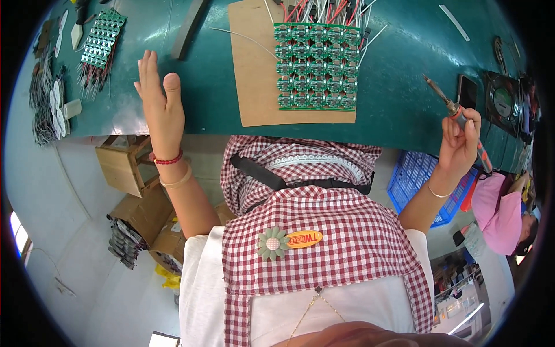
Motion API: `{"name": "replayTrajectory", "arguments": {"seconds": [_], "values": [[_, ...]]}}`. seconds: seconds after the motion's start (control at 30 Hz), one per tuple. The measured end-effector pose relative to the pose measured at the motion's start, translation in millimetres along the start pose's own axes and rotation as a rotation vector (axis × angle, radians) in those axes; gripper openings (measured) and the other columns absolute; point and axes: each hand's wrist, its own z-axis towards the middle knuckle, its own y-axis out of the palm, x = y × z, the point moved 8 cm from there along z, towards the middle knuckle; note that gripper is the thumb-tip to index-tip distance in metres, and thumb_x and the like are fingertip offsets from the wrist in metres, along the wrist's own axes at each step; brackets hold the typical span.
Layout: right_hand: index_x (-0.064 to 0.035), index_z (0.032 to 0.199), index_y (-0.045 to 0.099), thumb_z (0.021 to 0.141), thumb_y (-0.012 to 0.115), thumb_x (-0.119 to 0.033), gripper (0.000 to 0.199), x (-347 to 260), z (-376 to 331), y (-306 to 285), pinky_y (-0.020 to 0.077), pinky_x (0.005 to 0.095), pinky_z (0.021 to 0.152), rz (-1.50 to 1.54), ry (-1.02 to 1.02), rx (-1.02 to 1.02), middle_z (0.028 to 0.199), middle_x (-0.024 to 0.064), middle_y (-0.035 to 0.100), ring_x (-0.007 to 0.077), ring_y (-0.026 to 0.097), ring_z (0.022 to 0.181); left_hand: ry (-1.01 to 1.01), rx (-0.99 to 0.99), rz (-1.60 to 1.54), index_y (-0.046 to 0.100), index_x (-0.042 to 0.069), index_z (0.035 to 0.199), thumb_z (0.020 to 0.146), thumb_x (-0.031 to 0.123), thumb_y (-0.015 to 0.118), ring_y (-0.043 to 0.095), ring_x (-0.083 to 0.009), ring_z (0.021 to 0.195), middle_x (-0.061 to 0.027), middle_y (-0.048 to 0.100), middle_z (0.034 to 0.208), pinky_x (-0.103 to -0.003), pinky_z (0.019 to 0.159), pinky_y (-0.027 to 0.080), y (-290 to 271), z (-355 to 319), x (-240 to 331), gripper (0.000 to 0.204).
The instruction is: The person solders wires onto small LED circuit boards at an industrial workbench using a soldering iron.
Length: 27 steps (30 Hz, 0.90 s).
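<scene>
My right hand point(461, 139) grips a soldering iron point(457, 113) at the table's right front, its metal tip pointing up and to the left. Raised over the table's left front edge, my left hand point(160, 110) has its fingers stretched out and thumb apart, with nothing in it. Between the hands, a panel of green circuit boards point(317, 68) lies on a brown board point(251, 87). Red, black and white wires point(324, 10) run out from the panel's far edge. One white wire reaches left across the brown board.
On the green table point(393, 110) lie a second circuit panel point(104, 37) and a dark bar point(189, 29). Wire bundles point(43, 98) hang at the left edge. A phone point(467, 91) and a black fan-like unit point(502, 103) sit right. Below are a blue crate point(413, 179) and a wooden stool point(121, 168).
</scene>
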Motion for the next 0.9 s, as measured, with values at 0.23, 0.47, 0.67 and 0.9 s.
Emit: {"name": "replayTrajectory", "arguments": {"seconds": [0.23,0.47,0.67,0.9], "values": [[0.003,0.108,0.056,0.096,0.05,-0.012,0.019,0.8,2.0,2.8,0.0271,0.0236,0.054,0.01,0.002,-0.033,0.072,0.0069,0.05,0.007,0.034,0.053,-0.001,0.006,-0.007,0.036,0.002,0.145,0.103,0.043,0.037,0.025,-0.032,0.144,-0.0159,0.036,0.151,-0.049,0.117,0.011,-0.8,-1.7,-1.3,0.059],[0.003,0.107,0.056,0.096,0.051,-0.012,0.019,0.5,1.6,2.4,0.027,0.0236,0.053,-0.013,-0.005,-0.003,0.071,0.0067,0.049,0.0069,0.034,0.053,0.002,0.024,-0.003,0.037,0.003,0.144,0.102,0.043,0.039,0.026,-0.0322,0.144,-0.0158,0.037,0.151,-0.05,0.117,0.012,-3.2,-3.5,-1.4,0.058],[0.0032,0.107,0.056,0.096,0.051,-0.011,0.019,2.2,3.0,3.7,0.0272,0.0233,0.053,0.004,0.007,-0.029,0.072,0.0069,0.05,0.007,0.034,0.053,-0.001,0.035,-0.033,0.037,0.003,0.144,0.103,0.041,0.04,0.027,-0.0321,0.143,-0.0153,0.037,0.15,-0.05,0.117,0.012,-4.4,-5.5,-0.6,0.056],[0.0033,0.107,0.056,0.096,0.051,-0.011,0.019,2.3,3.1,6.4,0.0275,0.023,0.053,-0.011,0.013,0.004,0.073,0.0073,0.049,0.0069,0.034,0.054,0.001,0.046,-0.052,0.039,0.003,0.143,0.102,0.039,0.042,0.028,-0.0318,0.143,-0.0144,0.038,0.15,-0.049,0.117,0.013,-6.4,-4.6,0.5,0.054]]}}
